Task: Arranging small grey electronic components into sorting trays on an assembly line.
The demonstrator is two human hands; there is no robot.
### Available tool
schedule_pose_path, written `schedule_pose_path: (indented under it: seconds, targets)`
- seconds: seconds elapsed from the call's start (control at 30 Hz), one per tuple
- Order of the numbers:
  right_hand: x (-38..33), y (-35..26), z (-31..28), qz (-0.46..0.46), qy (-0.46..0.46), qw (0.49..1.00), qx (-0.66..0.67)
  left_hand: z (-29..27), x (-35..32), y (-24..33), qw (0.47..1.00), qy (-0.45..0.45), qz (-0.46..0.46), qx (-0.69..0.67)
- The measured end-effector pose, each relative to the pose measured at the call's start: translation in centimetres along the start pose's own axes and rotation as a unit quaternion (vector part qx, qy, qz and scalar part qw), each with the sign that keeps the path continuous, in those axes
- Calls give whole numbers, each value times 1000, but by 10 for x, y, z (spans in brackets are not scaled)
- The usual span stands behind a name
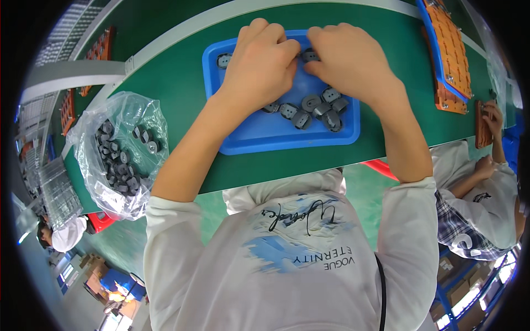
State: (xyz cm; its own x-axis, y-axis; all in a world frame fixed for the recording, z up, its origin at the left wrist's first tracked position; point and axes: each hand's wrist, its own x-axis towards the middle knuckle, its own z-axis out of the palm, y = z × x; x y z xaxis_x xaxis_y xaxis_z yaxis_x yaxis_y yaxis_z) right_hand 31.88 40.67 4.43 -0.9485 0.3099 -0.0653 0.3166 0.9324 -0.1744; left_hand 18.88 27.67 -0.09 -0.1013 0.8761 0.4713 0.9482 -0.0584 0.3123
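Observation:
Both my hands are over the far half of a shallow blue tray (pixel 287 145). The fingers of my left hand (pixel 264 60) are curled in a pinch, and what lies in them, if anything, is hidden. Close to it on the right, my right hand (pixel 348 62) has its thumb and fingers around a grey round plastic part (pixel 310 55). More such grey parts (pixel 302 118) lie in a loose group at the tray's near right, partly touching one another. Another single grey part (pixel 223 60) rests in the tray's far left corner.
A clear plastic bag (pixel 88 149) with many grey parts lies left of the tray on the green table (pixel 190 140). Orange boards and a blue tray (pixel 433 49) stand at the far right. A co-worker's hand (pixel 493 117) is at the right edge, by an orange board.

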Motion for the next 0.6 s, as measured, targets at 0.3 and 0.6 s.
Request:
schedule_pose_path:
  seconds: [0.3,0.6]
  targets:
    - [1,10,10,-90,62,994,-21,-13,-2,-4,998,-33,-60,7]
    - [7,6,24,-118,110,987,-5,-13,-5,-8,997,-31,-73,3]
